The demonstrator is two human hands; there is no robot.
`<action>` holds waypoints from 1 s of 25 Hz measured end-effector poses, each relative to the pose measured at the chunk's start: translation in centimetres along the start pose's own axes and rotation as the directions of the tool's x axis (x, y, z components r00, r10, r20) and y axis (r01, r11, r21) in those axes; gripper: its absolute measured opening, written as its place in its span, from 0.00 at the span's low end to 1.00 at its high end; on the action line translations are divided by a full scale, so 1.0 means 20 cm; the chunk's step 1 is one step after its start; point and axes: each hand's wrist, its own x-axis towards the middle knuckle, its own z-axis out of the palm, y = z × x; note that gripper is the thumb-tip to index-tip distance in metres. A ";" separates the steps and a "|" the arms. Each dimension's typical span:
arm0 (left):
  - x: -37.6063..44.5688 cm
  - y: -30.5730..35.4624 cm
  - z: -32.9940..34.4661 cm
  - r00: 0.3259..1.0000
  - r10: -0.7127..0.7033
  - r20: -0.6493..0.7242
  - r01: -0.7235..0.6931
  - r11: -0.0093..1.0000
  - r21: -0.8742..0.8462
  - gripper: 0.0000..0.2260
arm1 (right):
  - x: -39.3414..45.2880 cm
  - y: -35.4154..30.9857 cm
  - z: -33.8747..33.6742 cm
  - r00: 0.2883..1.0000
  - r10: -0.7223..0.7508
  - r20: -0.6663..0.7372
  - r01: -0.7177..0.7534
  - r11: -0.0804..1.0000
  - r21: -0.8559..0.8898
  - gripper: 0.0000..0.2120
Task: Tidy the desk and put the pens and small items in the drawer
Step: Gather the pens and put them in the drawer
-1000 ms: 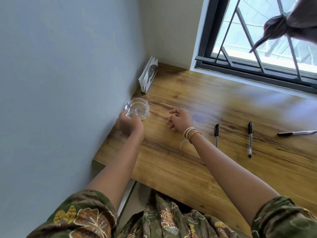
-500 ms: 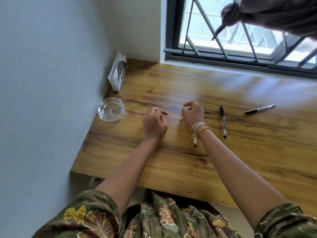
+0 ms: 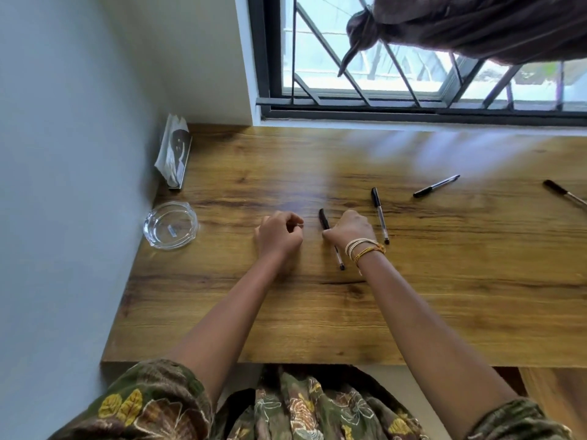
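The right hand (image 3: 349, 231) is closing its fingers (image 3: 327, 235) around a black pen (image 3: 324, 219) near the middle of the counter (image 3: 444, 296), while the left hand (image 3: 278, 235) is resting beside it, loosely curled and holding nothing. Three more pens are lying toward the right edge, and a glass ashtray (image 3: 170, 225) is sitting at the left edge.

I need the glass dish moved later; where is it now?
The glass dish sits at the desk's left edge against the wall, just in front of the napkin holder, left of the left hand.
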 end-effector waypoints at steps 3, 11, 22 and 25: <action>0.06 0.15 0.01 0.991 -0.055 0.124 0.077 0.981 -0.180 0.09 | 0.02 0.02 -0.03 0.999 -0.010 0.039 -0.006 0.920 0.391 0.13; 0.13 0.30 0.15 0.906 -0.198 0.373 0.399 0.691 -0.602 0.05 | 0.07 0.20 -0.18 0.982 -0.186 -0.017 0.174 0.877 0.448 0.07; 0.21 0.56 0.29 0.885 -0.221 0.410 0.461 0.539 -0.705 0.06 | 0.18 0.45 -0.16 0.913 -0.137 -0.383 0.181 0.980 0.082 0.09; 0.22 0.61 0.33 0.872 -0.229 0.433 0.485 0.528 -0.697 0.03 | 0.20 0.45 -0.20 0.921 -0.080 -0.380 0.212 0.923 0.322 0.08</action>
